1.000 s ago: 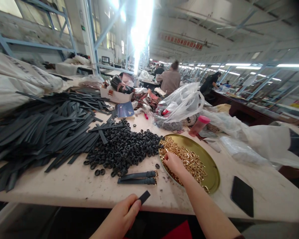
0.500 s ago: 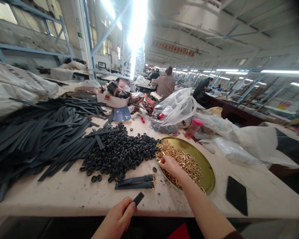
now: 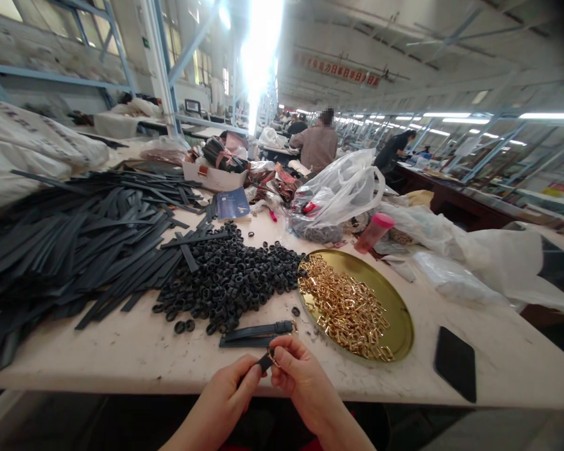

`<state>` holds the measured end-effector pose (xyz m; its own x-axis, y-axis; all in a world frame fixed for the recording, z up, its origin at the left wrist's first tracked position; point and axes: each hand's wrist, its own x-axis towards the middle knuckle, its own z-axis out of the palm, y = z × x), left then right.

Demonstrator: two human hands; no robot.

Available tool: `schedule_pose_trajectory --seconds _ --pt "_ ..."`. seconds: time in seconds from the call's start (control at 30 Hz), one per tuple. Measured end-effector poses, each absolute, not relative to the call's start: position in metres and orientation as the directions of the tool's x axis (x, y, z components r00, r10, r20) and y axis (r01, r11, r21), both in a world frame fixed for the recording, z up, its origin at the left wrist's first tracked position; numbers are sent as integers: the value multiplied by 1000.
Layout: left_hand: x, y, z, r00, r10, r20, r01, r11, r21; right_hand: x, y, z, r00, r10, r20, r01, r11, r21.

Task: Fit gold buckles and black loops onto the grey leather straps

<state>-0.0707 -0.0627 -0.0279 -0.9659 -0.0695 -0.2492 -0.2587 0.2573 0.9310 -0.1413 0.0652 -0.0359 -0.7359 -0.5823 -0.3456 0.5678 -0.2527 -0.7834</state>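
Near the table's front edge, my left hand [image 3: 235, 385] is closed on a black leather strap [image 3: 264, 362], whose end sticks out past the thumb. My right hand [image 3: 295, 373] pinches a small gold buckle [image 3: 271, 356] at that end; my fingers partly cover it, so I cannot tell whether the strap passes through it. Just behind my hands lie finished-looking straps [image 3: 258, 332] with gold buckles. To the right, a gold round tray [image 3: 402, 326] bears a heap of gold buckles [image 3: 348, 307]. Many small black loops [image 3: 235, 275] are piled left of the tray.
A large heap of black strips [image 3: 75, 250] covers the table's left side. A dark phone [image 3: 455, 363] lies at right. Behind are a blue booklet [image 3: 234, 205], a clear plastic bag [image 3: 338, 188] and a pink-lidded jar [image 3: 375, 232]. Other people [image 3: 317, 144] are farther back.
My right hand has left the buckle heap in the tray and come to my left hand with a gold buckle. It now meets the strap's end there.
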Motion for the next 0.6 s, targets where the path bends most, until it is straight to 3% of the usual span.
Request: schedule_pose_trajectory --seconds 0.23,0.43,0.6 --pt "-52 -60 -14 -972 -100 -210 -231 282 931 -114 65 -37 -781 -544 -308 441 -129 -888" --pt "-39 -56 -14 -945 -110 -309 -326 198 925 -97 65 -43 -757 -571 -317 463 -125 -878" --pt "-33 -59 -22 -943 -117 -312 -329 189 925 -87 63 -50 -807 -501 -313 417 -108 -902"
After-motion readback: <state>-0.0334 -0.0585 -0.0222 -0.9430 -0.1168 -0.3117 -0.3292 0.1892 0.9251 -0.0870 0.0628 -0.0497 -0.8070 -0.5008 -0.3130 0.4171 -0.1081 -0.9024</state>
